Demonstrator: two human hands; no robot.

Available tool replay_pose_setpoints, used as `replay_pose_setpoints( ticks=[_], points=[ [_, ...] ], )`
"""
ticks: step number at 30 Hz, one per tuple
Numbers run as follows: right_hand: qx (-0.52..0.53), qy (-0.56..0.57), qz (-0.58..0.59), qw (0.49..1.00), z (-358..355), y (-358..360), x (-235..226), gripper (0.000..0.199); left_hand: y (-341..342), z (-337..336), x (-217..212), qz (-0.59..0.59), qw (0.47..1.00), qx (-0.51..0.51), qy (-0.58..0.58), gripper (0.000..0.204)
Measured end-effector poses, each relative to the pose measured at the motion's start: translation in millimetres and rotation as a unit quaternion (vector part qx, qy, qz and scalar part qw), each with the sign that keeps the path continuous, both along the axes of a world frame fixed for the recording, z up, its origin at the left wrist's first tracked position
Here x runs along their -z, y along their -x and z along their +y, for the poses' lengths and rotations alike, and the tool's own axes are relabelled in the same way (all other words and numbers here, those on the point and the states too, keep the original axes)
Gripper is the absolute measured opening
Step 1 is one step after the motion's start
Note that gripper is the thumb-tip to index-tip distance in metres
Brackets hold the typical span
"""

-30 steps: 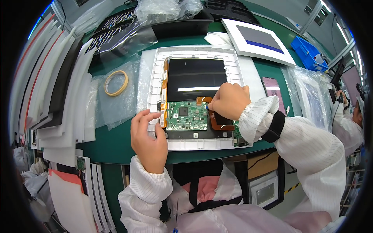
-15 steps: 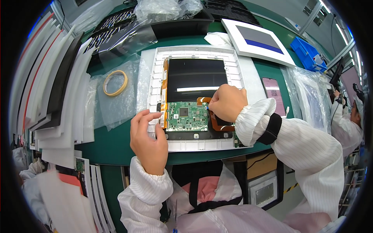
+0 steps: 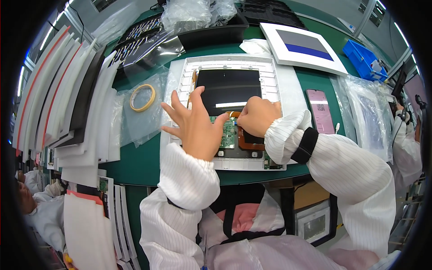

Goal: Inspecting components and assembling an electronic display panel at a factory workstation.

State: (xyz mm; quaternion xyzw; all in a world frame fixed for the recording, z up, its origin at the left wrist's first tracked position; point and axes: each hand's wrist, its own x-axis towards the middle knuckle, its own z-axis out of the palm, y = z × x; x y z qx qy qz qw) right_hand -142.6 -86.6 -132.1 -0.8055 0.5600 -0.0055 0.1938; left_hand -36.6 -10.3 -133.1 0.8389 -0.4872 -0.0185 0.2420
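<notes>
A white plastic frame (image 3: 271, 76) lies on the bench, holding a dark display panel (image 3: 229, 87). Below the panel is a green circuit board (image 3: 228, 137), partly covered by my left hand. My left hand (image 3: 195, 126) hovers over the board's left side with fingers spread, holding nothing. At the board's right edge, my right hand (image 3: 258, 118) is closed, its fingertips pinching the end of an orange-brown flat ribbon cable (image 3: 249, 143); a bit of blue shows at the fingertips. Another orange strip (image 3: 193, 82) runs along the panel's left side.
Foam sheets (image 3: 100, 96) stand stacked at left, beside a tape roll (image 3: 143, 97) on clear plastic. A black tray (image 3: 211, 33) and a white framed panel (image 3: 297, 57) sit at the back. A phone (image 3: 320, 114), bagged parts (image 3: 364, 112) and a blue bin (image 3: 362, 59) are at right.
My left hand has moved up and right from the board's left edge, over the board, and its fingers have spread. My right hand stays at the ribbon cable's end. The view has shifted slightly.
</notes>
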Motion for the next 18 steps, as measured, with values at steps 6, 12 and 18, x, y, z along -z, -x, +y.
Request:
replay_pose_setpoints(
  ticks=[6, 12, 18],
  points=[
    [-0.003, -0.021, -0.019, 1.0, -2.0, 1.5, -2.6, 0.012, -0.7, -12.6, -2.3, 0.06, 0.995, -0.005, -0.074, 0.084],
    [-0.01, -0.005, -0.022, 1.0, -2.3, 1.2, 0.1, 0.013, 5.9, -17.1, 1.5, 0.045, 0.994, -0.043, -0.095, 0.09],
    [-0.013, -0.024, -0.02, 0.999, -2.7, 2.7, -2.8, 0.012, 8.9, -21.0, 4.3, 0.04, 0.991, -0.066, -0.107, 0.091]
  ],
)
